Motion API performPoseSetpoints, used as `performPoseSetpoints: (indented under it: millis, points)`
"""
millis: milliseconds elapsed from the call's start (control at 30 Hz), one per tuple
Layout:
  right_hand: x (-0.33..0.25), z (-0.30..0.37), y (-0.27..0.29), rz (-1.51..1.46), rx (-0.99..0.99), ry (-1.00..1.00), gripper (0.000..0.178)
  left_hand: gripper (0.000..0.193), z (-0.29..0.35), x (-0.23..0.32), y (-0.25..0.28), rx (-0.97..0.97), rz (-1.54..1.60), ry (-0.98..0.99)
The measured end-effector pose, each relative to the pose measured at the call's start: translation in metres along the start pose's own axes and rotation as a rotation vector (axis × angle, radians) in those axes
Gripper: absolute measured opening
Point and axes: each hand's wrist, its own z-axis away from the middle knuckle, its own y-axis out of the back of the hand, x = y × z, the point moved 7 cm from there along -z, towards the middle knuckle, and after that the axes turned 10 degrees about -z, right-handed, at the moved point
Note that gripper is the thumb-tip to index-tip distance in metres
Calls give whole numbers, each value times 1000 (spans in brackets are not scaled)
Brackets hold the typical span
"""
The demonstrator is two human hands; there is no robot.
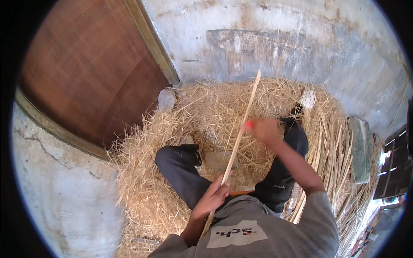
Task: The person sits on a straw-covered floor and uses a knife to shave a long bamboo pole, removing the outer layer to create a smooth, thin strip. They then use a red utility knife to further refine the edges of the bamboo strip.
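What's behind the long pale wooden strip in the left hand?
Behind that strip: loose golden straw along its upper length, stained whitish wall at its tip. Whatever it and the bare left hand directly cover can't be seen.

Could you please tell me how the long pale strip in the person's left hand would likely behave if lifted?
The long pale strip is probably fairly stiff, since it reaches well past the left hand almost straight. It is likely light, being so slender, and may flex if pushed sideways near its far, thin end.
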Motion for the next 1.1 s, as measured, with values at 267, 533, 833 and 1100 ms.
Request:
performPoseSetpoints:
  millis: [267, 533, 833, 1100]
  points:
    - [115, -46, 35, 77, 133, -181, 63, 41, 2, 3, -17, -57, -11, -16]
    - [141, -20, 9, -1, 55, -210, 52, 41, 1, -10, -13, -30, 144, 103]
    - [104, -6, -20, -371, -47, -214, 37, 42, -58, 14, 6, -64, 573, 4]
    - [24, 21, -44, -454, -108, 347, 41, 41, -91, 2, 10, 21, 469, 63]
